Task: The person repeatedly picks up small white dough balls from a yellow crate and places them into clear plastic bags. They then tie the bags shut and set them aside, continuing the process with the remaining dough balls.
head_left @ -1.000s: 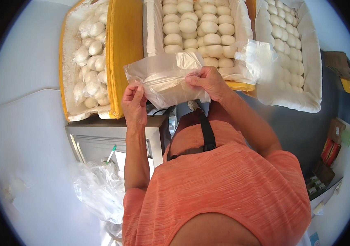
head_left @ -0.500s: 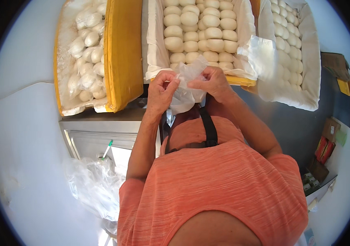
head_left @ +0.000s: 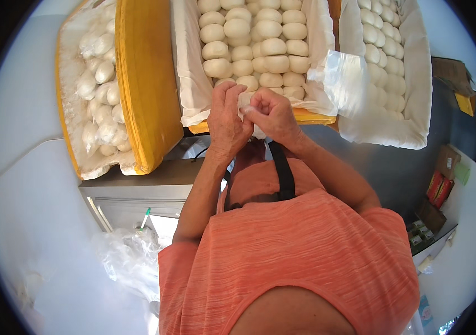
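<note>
- While our two hands meet in front of the body, the thin plastic bag [head_left: 244,100] sits between them, mostly hidden.
- Our right hand [head_left: 274,118] has thumb and forefinger pinched together on the bag's film; the left hand [head_left: 228,121] has its fingers raised and loosely bent, and we cannot tell whether it grips the film too.
- From the right hand, the bag lies just to the left, at the fingertips (crumpled and covered as it is, we cannot make out its long axis or its mouth).
- Straight beyond both hands are the white buns [head_left: 242,53] in the cloth-lined middle box, their columns running away from us.
- Our left fingertips reach a little farther toward those buns than the right ones; in this view they overlap the near edge of the cloth lining [head_left: 192,100], though touching or apart we cannot say.
</note>
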A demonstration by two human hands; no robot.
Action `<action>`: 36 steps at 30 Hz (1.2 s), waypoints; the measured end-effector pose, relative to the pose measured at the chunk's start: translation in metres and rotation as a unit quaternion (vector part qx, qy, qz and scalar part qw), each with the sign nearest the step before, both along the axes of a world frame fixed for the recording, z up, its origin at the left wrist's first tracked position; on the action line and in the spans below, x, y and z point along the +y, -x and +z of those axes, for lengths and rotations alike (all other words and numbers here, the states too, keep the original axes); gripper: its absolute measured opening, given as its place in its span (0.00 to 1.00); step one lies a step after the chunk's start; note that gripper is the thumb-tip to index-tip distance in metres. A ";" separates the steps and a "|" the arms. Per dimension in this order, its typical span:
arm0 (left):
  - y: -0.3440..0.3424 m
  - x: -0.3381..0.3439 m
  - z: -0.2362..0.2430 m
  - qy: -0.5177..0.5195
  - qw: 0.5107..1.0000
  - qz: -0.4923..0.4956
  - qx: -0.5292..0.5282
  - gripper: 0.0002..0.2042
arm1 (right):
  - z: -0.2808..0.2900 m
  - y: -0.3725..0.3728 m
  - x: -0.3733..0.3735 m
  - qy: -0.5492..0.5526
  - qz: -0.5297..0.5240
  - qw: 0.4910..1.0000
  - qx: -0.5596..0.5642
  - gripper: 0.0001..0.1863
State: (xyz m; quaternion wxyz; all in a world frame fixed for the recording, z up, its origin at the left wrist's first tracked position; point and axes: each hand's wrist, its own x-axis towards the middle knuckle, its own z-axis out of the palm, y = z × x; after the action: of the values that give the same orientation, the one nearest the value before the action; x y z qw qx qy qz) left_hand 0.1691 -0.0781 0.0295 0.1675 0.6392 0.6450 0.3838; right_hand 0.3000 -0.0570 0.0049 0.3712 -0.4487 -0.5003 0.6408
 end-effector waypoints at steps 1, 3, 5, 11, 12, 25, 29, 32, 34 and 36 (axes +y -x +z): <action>0.008 0.002 -0.010 0.035 0.999 -0.005 -0.007 0.10 | 0.002 -0.006 0.000 -0.002 0.034 0.999 -0.019 0.09; 0.027 0.001 -0.026 0.030 1.000 -0.004 0.007 0.09 | -0.013 -0.029 0.009 0.026 0.091 0.994 -0.063 0.08; 0.042 -0.005 -0.037 0.074 0.996 0.027 -0.033 0.08 | -0.037 -0.056 0.034 0.005 0.092 0.986 -0.135 0.11; 0.039 0.002 -0.040 0.233 0.957 0.136 -0.108 0.08 | -0.130 -0.047 0.119 -0.364 0.237 0.757 -0.488 0.28; 0.038 0.002 -0.045 0.258 0.944 0.149 -0.141 0.08 | -0.139 -0.038 0.131 -0.383 0.286 0.690 -0.543 0.30; 0.050 -0.004 -0.031 0.349 0.795 0.269 -0.417 0.06 | -0.224 -0.046 0.169 -0.429 0.328 0.646 -0.539 0.19; 0.051 0.003 -0.025 0.336 0.797 0.279 -0.417 0.04 | -0.230 -0.060 0.202 -0.340 0.263 0.811 -0.398 0.14; 0.049 0.007 -0.034 0.321 0.805 0.281 -0.413 0.04 | -0.206 -0.064 0.219 -0.042 0.206 0.947 -0.245 0.17; 0.049 0.011 -0.042 0.310 0.811 0.276 -0.413 0.04 | -0.177 -0.062 0.222 0.184 0.131 0.973 -0.057 0.22; 0.048 0.011 -0.053 0.301 0.815 0.270 -0.415 0.06 | -0.154 -0.061 0.207 0.313 0.004 0.927 0.205 0.27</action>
State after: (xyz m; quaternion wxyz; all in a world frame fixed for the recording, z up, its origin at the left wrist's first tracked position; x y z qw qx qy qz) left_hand 0.1208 -0.0669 -0.0234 0.4928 0.1369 0.7448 0.4286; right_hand 0.3608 0.1502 -0.1492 0.3040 -0.3990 -0.1888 0.8442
